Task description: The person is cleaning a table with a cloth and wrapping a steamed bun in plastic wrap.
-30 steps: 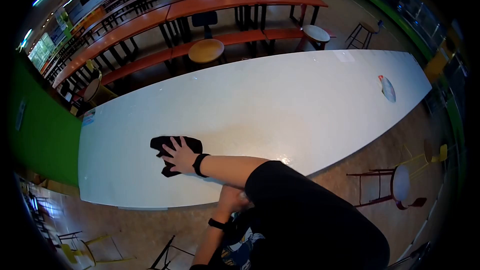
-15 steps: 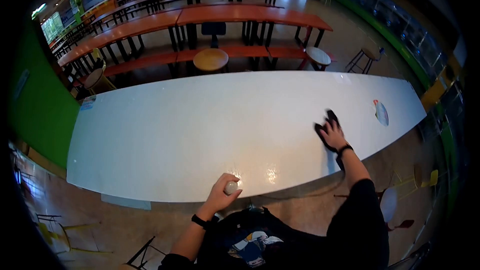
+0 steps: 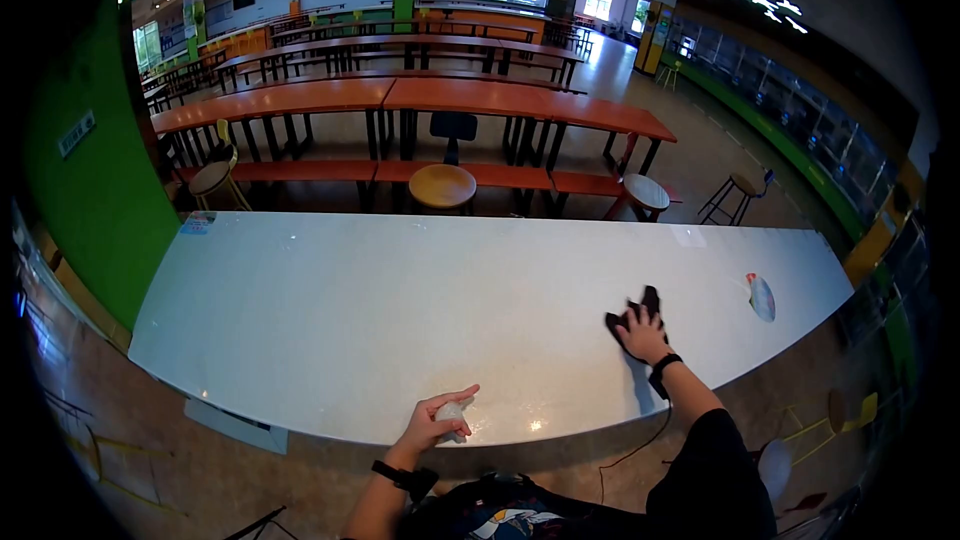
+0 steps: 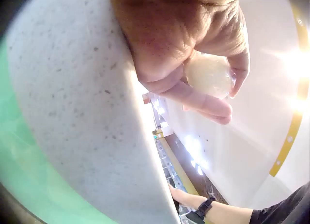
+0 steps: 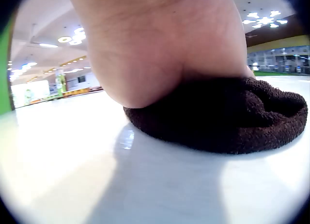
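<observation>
A dark cloth (image 3: 652, 300) lies bunched on the white table (image 3: 380, 310), right of its middle. My right hand (image 3: 645, 335) presses flat on it with fingers spread; in the right wrist view the palm's heel rests on the dark, fuzzy cloth (image 5: 232, 132). At the table's near edge, my left hand (image 3: 430, 423) holds a small pale, translucent round object (image 3: 450, 417). The left wrist view shows the thumb and fingers of the left hand (image 4: 189, 59) curled round that object (image 4: 209, 76); part of it is hidden by the hand.
An oval sticker (image 3: 762, 298) is on the table's right part, another (image 3: 197, 224) at the far left corner. A green wall (image 3: 85, 170) stands at the left. Beyond the table are stools (image 3: 442, 186) and long red tables (image 3: 470, 97). A thin cable hangs near the right wrist.
My right hand and the cloth went from the table's left part to its right, then slightly left. The left hand came into clear view with the round object. The head view tilted up.
</observation>
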A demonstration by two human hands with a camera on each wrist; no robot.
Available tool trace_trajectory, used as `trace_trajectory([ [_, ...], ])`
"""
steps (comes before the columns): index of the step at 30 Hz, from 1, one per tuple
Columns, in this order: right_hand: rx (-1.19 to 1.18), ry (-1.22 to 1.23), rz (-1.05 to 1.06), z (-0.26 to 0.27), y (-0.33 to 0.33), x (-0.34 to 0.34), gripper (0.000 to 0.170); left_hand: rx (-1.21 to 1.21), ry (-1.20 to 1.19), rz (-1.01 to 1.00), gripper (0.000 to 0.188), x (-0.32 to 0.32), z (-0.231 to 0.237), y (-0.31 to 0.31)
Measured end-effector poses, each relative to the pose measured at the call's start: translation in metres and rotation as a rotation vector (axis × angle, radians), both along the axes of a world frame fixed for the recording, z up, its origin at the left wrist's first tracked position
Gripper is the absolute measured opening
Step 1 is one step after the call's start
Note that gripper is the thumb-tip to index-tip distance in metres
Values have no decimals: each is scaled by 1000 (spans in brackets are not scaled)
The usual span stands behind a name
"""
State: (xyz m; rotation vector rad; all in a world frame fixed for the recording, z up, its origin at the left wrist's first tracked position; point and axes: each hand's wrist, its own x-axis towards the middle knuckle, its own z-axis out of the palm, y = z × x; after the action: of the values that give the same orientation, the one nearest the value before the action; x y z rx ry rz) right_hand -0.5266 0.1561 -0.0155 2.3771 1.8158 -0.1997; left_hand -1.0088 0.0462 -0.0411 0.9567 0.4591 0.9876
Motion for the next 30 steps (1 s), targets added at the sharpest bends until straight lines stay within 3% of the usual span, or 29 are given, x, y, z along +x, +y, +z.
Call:
trace_trajectory([
  [7,134,50,572,-5,35,-181,69,-93,-158,43,20,-1,-11,0],
  [12,142,75,842,-7,19,-283,69,-93,-152,197,33,1,-16,-2],
  [15,127,170,1002,-4,5,-322,70,23,8,250,57,1,-11,-7],
  [17,126,297,1024,6,2,-332,72,36,10,249,43,1,-21,-9],
  [19,164,391,955,16,-1,-337,74,-6,168,348,29,8,-20,-10],
  [21,203,421,926,27,-7,-337,76,-3,102,314,16,6,-23,-9],
  [22,300,435,896,40,-19,-338,64,-29,24,329,17,4,-16,-10],
  [23,300,441,893,40,-25,-340,64,-54,-58,333,20,4,-8,-10],
  [25,511,967,939,51,-40,-342,48,-62,-167,359,34,1,-12,-9],
  [26,515,1048,983,63,-57,-345,37,-114,-135,376,47,0,-18,-10],
  [28,36,1302,1201,102,-96,-353,50,-186,-181,256,58,-10,-14,-13],
  [29,-250,1132,1333,144,-125,-351,57,-226,-134,156,58,-11,-7,-9],
  [30,-555,1444,1504,126,-143,-358,65,-120,-152,198,56,-7,-13,-5],
])
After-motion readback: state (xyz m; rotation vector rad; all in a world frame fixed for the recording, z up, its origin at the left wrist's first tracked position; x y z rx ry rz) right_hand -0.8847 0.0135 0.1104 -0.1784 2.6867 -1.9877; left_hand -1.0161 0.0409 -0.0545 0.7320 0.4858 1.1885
